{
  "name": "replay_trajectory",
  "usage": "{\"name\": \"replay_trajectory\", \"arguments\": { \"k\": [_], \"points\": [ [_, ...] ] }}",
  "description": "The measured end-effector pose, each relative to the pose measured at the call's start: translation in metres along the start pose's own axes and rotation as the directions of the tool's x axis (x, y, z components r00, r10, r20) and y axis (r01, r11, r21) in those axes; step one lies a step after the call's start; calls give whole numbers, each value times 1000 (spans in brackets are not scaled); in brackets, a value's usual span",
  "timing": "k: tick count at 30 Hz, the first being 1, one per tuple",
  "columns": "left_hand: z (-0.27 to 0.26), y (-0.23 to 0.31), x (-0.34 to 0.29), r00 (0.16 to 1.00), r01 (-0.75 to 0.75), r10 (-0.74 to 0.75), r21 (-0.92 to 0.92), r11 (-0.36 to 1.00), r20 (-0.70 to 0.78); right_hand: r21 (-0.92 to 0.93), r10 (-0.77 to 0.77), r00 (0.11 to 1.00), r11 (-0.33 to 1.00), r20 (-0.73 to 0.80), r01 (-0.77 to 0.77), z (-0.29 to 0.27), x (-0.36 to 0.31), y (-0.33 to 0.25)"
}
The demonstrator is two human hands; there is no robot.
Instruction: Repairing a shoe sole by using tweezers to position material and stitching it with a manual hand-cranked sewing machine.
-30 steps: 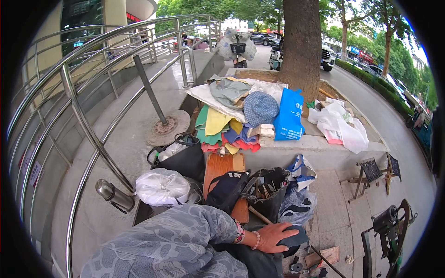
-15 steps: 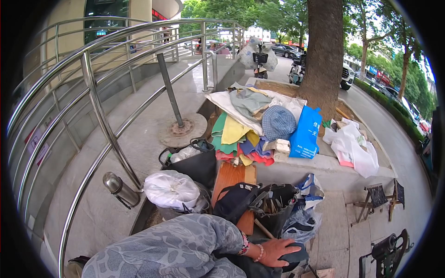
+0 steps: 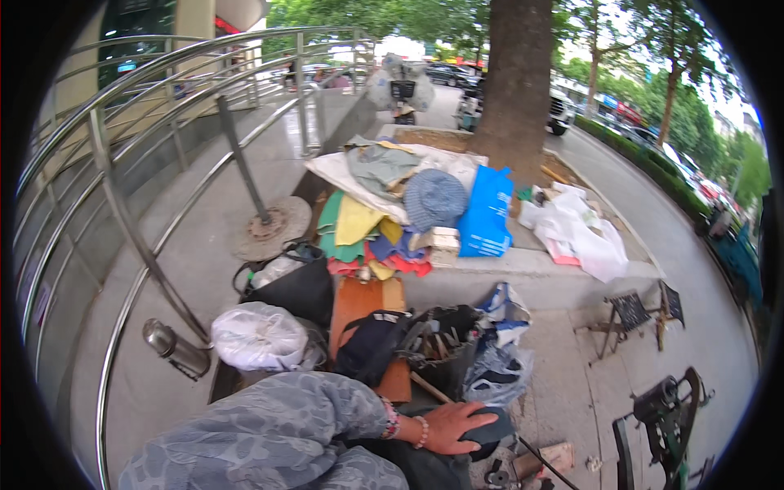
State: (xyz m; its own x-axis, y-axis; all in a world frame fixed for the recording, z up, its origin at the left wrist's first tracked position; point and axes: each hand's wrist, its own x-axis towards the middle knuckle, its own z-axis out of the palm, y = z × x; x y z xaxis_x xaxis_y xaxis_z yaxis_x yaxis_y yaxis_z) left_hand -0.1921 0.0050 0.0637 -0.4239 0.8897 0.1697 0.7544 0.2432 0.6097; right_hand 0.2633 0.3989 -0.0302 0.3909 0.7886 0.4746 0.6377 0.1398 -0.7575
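Observation:
My left hand (image 3: pixel 453 426) reaches in from the lower left in a grey patterned sleeve (image 3: pixel 261 425), with beaded bracelets at the wrist. It lies palm down, fingers stretched out, on a dark rounded thing (image 3: pixel 500 425) whose kind I cannot make out. Beyond the hand stands a worn black bag (image 3: pixel 461 363) with several tools in it, and a wooden handle (image 3: pixel 429 387) slants beside it. A clear plastic bag (image 3: pixel 500 377) sits just past the fingers. To the right of the dark thing, a thin dark rod (image 3: pixel 545 461) slants down. My right hand is out of view.
A dark bag (image 3: pixel 371 347) leans on an orange-brown board (image 3: pixel 353 304). Left are a white bundle (image 3: pixel 257 336), a steel flask (image 3: pixel 175 347) and a metal railing (image 3: pixel 131 216). Coloured cloths (image 3: pixel 355 220) and a blue hat (image 3: pixel 435 198) lie on the ledge. Right stand folding stools (image 3: pixel 629 314) and a dark metal machine (image 3: pixel 661 416).
The view has swung to the right and slightly down, so the scene sits farther left. More of the ground right of my left hand shows, with the rod. The hand stays on the dark thing.

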Motion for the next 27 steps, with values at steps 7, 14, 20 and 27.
{"name": "replay_trajectory", "arguments": {
  "k": [7,14,20,27],
  "points": [
    [-15,8,-4,1000,-15,15,26,1000,-21,-74,203,979,976,-13,-203,5,-1,19],
    [-15,15,3,999,35,-35,23,999,4,-119,99,995,988,-24,-101,23,-7,10],
    [-11,19,12,997,-74,74,-1,997,-23,-31,41,999,999,4,-41,8,-13,-22],
    [-6,13,8,994,-110,111,-34,993,17,-230,125,990,967,65,-107,3,-16,-19]
  ]
}}
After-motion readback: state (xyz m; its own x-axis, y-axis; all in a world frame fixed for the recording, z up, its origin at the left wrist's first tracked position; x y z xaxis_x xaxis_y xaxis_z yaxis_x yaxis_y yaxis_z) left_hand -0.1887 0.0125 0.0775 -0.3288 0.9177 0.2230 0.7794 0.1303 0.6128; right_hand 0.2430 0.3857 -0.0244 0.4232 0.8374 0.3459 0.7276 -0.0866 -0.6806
